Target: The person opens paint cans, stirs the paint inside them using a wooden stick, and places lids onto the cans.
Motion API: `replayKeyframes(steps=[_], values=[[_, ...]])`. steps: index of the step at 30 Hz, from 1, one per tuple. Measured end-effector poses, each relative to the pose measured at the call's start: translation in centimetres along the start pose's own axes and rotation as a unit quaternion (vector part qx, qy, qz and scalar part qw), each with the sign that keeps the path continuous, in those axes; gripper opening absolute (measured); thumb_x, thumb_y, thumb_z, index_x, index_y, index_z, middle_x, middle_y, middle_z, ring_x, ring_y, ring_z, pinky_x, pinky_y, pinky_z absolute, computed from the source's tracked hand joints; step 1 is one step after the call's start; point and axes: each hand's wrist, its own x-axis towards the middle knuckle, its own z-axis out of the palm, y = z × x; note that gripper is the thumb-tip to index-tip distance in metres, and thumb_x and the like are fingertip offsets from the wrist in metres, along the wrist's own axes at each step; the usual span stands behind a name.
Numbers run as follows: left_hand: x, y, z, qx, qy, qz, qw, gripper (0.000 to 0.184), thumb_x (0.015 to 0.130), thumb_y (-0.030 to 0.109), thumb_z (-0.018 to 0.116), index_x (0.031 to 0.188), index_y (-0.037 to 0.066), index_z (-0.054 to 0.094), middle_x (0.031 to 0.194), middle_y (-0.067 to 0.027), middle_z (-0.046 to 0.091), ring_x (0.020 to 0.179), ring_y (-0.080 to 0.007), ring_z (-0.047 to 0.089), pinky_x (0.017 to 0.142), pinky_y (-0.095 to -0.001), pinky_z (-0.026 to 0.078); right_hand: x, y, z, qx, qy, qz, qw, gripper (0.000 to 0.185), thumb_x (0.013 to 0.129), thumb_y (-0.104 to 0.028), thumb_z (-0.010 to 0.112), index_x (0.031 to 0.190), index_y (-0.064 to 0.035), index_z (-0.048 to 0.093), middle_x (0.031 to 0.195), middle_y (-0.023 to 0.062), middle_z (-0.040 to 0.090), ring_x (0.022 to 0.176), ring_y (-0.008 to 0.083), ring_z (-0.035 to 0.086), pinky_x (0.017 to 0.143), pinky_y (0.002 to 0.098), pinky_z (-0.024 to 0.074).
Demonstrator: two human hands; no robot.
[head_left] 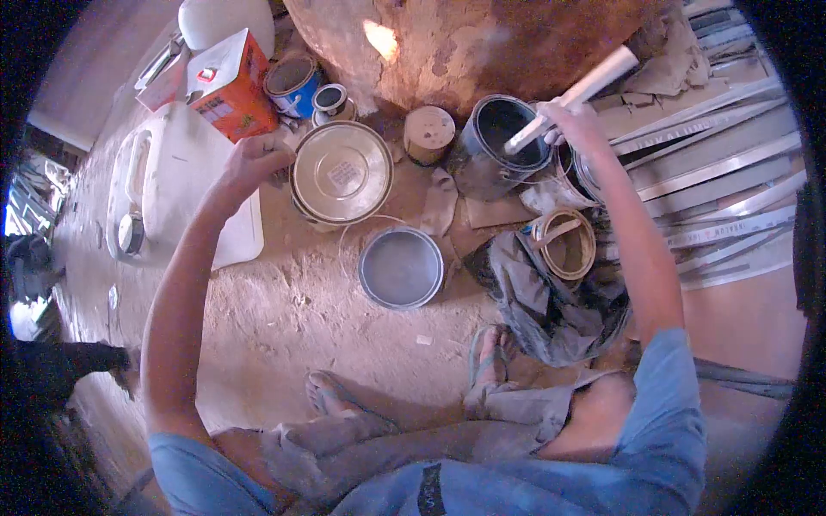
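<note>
My right hand [572, 127] is wrapped round a pale, thick stick [598, 86], held slantwise. Its lower end is at the mouth of a dark-lined metal paint can [483, 155]. At the left, the fingers of my left hand [256, 163] are curled against the rim of a large lidded paint can [361, 176], which has a small label on its lid; the fingertips are partly hidden. Nearer my feet, an open can [402, 268] of grey liquid stands on the ground. A smaller round tin [428, 135] is between the two large cans.
An orange and white can [232, 86], a blue can [292, 84] and a white jerrycan [189, 185] are at the left. A huge rounded brown vessel [482, 52] rises behind. Dark plastic [559, 314] lies beside a small open tin [568, 245]; long strips [714, 172] fill the right.
</note>
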Motion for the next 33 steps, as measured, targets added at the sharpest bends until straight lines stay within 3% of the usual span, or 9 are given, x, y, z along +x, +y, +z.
replayKeyframes(steps=[2, 6, 11, 14, 18, 20, 21, 24, 33], values=[[-0.1, -0.2, -0.3, -0.013, -0.013, -0.002, 1.000, 0.024, 0.090, 0.024, 0.066, 0.089, 0.001, 0.072, 0.078, -0.0036, 0.070, 0.068, -0.0115, 0.066, 0.065, -0.0280, 0.054, 1.1, 1.5, -0.6, 0.046, 0.003, -0.027, 0.999, 0.036, 0.092, -0.038, 0.067, 0.083, -0.0047, 0.074, 0.069, 0.0052, 0.069, 0.059, 0.0129, 0.065, 0.055, 0.0281, 0.0521], [-0.5, 0.5, -0.1, -0.046, 0.014, 0.015, 0.999, 0.024, 0.089, 0.025, 0.067, 0.086, 0.002, 0.072, 0.077, -0.0036, 0.070, 0.068, -0.0114, 0.066, 0.063, -0.0280, 0.054, 2.3, 5.7, -1.7, -0.149, 0.018, -0.077, 0.986, 0.041, 0.093, -0.042, 0.064, 0.082, -0.0037, 0.070, 0.071, 0.0080, 0.070, 0.060, 0.0189, 0.066, 0.062, 0.0379, 0.0539], [-0.1, 0.0, -0.2, -0.019, 0.035, 0.023, 0.999, 0.025, 0.087, 0.025, 0.069, 0.082, 0.001, 0.070, 0.075, -0.0038, 0.069, 0.067, -0.0111, 0.067, 0.061, -0.0289, 0.055, -0.3, -0.5, -2.0, -0.010, 0.022, -0.032, 0.999, 0.038, 0.091, -0.043, 0.068, 0.092, -0.0048, 0.074, 0.076, 0.0046, 0.072, 0.061, 0.0171, 0.067, 0.061, 0.0345, 0.0523], [0.6, -1.3, -0.5, -0.034, 0.024, 0.010, 0.999, 0.025, 0.086, 0.025, 0.070, 0.081, 0.001, 0.070, 0.074, -0.0039, 0.069, 0.065, -0.0115, 0.066, 0.059, -0.0290, 0.055, -1.8, -5.6, -5.0, -0.073, 0.067, -0.104, 0.990, 0.043, 0.087, -0.048, 0.071, 0.095, -0.0060, 0.076, 0.077, 0.0042, 0.072, 0.071, 0.0134, 0.068, 0.067, 0.0307, 0.0519], [0.8, -1.0, -0.8, 0.005, 0.021, 0.017, 1.000, 0.026, 0.084, 0.027, 0.072, 0.083, 0.001, 0.071, 0.073, -0.0046, 0.069, 0.066, -0.0118, 0.066, 0.059, -0.0288, 0.055, -2.8, -7.5, -8.5, -0.244, 0.110, -0.076, 0.961, 0.030, 0.097, -0.033, 0.064, 0.102, -0.0048, 0.072, 0.089, -0.0005, 0.068, 0.065, 0.0084, 0.058, 0.063, 0.0251, 0.0484], [1.0, -0.9, -0.7, 0.011, 0.014, 0.017, 1.000, 0.026, 0.084, 0.027, 0.072, 0.084, 0.001, 0.071, 0.074, -0.0044, 0.069, 0.066, -0.0117, 0.066, 0.059, -0.0288, 0.056, -5.6, -10.4, -7.7, -0.162, 0.128, -0.089, 0.974, 0.035, 0.095, -0.038, 0.065, 0.090, -0.0041, 0.074, 0.081, 0.0046, 0.072, 0.065, 0.0125, 0.065, 0.070, 0.0311, 0.0485], [1.1, -0.9, -0.6, 0.023, 0.004, 0.016, 1.000, 0.026, 0.084, 0.027, 0.072, 0.085, 0.001, 0.071, 0.075, -0.0042, 0.069, 0.067, -0.0115, 0.066, 0.060, -0.0287, 0.056, -5.3, -10.2, -8.1, -0.156, 0.106, -0.095, 0.978, 0.026, 0.097, -0.030, 0.063, 0.094, -0.0052, 0.071, 0.082, 0.0000, 0.065, 0.063, 0.0076, 0.057, 0.061, 0.0239, 0.0464], [1.3, -0.6, 0.0, 0.016, 0.018, 0.007, 1.000, 0.025, 0.084, 0.027, 0.072, 0.085, 0.002, 0.071, 0.076, -0.0036, 0.069, 0.067, -0.0111, 0.066, 0.060, -0.0282, 0.056, -5.8, -9.9, -8.4, -0.153, 0.128, -0.100, 0.975, 0.023, 0.096, -0.028, 0.066, 0.090, -0.0062, 0.069, 0.078, -0.0008, 0.063, 0.060, 0.0075, 0.056, 0.059, 0.0247, 0.0459], [1.6, -0.6, 0.0, 0.005, 0.014, 0.022, 1.000, 0.022, 0.084, 0.025, 0.071, 0.082, 0.003, 0.070, 0.074, -0.0023, 0.068, 0.066, -0.0109, 0.066, 0.061, -0.0285, 0.056, -7.7, -12.6, -10.0, -0.100, 0.151, -0.142, 0.973, 0.026, 0.098, -0.029, 0.062, 0.094, -0.0043, 0.071, 0.082, 0.0026, 0.068, 0.061, 0.0095, 0.058, 0.063, 0.0267, 0.0457]])
